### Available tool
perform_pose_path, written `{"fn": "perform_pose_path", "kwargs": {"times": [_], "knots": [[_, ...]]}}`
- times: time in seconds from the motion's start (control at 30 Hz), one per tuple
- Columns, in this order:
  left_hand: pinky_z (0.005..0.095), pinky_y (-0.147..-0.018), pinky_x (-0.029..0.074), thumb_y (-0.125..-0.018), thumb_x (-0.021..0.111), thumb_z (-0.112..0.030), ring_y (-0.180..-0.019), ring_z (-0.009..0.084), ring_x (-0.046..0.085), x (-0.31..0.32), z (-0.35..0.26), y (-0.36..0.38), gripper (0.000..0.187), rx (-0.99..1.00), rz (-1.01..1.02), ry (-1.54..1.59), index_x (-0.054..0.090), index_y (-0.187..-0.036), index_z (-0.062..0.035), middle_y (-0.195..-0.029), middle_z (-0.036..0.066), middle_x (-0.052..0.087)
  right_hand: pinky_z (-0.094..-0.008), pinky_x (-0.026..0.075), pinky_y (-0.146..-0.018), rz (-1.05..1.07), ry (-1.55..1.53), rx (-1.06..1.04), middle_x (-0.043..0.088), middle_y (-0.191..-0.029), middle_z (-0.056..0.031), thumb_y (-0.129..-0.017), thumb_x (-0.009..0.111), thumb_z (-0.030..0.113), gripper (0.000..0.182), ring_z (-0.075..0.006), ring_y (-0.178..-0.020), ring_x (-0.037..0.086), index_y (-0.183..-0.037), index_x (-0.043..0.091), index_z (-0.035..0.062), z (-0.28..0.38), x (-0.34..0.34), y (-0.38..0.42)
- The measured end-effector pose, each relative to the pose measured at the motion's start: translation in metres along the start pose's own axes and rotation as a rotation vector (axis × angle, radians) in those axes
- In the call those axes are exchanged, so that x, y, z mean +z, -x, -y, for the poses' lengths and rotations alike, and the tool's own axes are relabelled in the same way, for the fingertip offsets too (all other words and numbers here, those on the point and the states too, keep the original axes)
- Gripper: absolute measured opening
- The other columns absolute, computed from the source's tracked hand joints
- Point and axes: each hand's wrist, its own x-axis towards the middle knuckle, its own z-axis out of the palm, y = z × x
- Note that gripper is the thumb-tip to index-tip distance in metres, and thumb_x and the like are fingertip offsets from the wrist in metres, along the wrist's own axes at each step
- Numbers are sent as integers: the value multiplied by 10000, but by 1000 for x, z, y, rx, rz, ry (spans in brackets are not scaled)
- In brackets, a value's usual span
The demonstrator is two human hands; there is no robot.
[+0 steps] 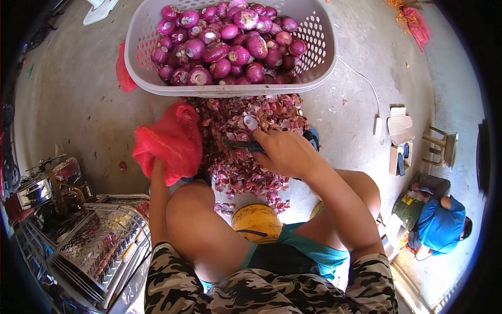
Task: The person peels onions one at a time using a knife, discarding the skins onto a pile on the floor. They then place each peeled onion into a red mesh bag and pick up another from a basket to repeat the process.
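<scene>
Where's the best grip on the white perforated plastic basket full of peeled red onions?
Probably the white perforated plastic basket wants two hands on the rolled rim at its short ends, from left and right. Peeled red onions heap to the top, and the thin holed walls offer poor purchase.

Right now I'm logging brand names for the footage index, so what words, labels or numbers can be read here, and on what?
No text can be read.
Pale plastic laundry basket of peeled red onions: no label shows.
Red mesh sack around the left hand: no print visible.
Blue-handled knife in the right hand: no marking legible.
Small yellow label on a green drum beside another person: too small and blurred.
</scene>
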Motion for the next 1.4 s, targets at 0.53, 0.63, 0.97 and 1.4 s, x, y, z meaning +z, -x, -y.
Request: {"fn": "perform_pose_path", "kwargs": {"times": [0.53, 0.63, 0.97, 1.4], "knots": [[281, -714, 456, -835, 547, -167, -986, 179, 564, -31, -251, 171, 505, 284, 363, 503, 396, -1298, -31, -1203, 102, 539, -514, 430, -667, -157, -239, -22, 588, -764, -249, -899, 510, 214, 233, -434, -772, 575, -975, 474, -3, 16, -17, 0], [281, -718, 436, -845, 496, -192, -957, 159, 570, -7, -286, 178, 461, 290, 482, 693, 429, -1283, -69, -1154, 55, 565, -510, 420, -648, -262, -333, 16, 577, -740, -256, -915, 503, 218, 217, -440, -750, 570, -962, 462, 10, 28, -28, 3], [303, -714, 413, -849, 457, -268, -943, 136, 517, 71, -296, 205, 362, 273, 300, 868, 414, -1182, -130, -1069, 25, 533, -524, 467, -580, -458, -363, 71, 572, -640, -266, -885, 510, 174, 217, -438, -642, 592, -910, 445, -31, 46, -15, 12], [339, -807, 418, -932, 486, -251, -893, 217, 534, 99, -292, 204, 308, 494, -199, 350, 470, -1050, 33, -979, 158, 540, -522, 477, -600, -349, -364, 157, 598, -737, -263, -888, 484, 144, 184, -439, -688, 601, -907, 431, -31, 45, 5, 6]]}}
